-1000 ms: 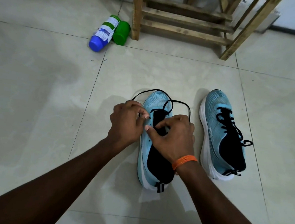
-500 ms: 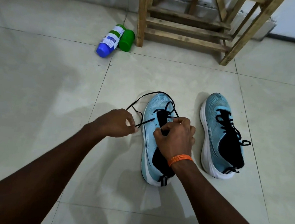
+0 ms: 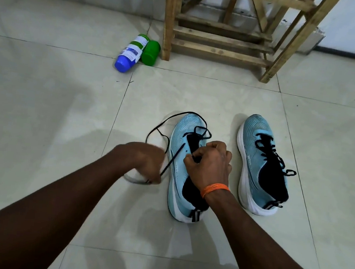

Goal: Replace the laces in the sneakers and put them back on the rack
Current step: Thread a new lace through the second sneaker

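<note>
Head view: at frame centre the blurred left hand (image 3: 146, 161), fingers curled, pinched one end of a black lace (image 3: 170, 165) drawn taut toward the lower left. Apart from it, the right hand (image 3: 210, 165), closed tight, gripped the half-laced sneaker (image 3: 180, 139) at its eyelets. The laced sneaker (image 3: 256, 132) stood just to the right, the wooden rack (image 3: 218, 50) at upper centre.

Dim soft light, faint floor (image 3: 44, 122) sheen, wide-angle edge bending, blurred left grip (image 3: 146, 163)
</note>
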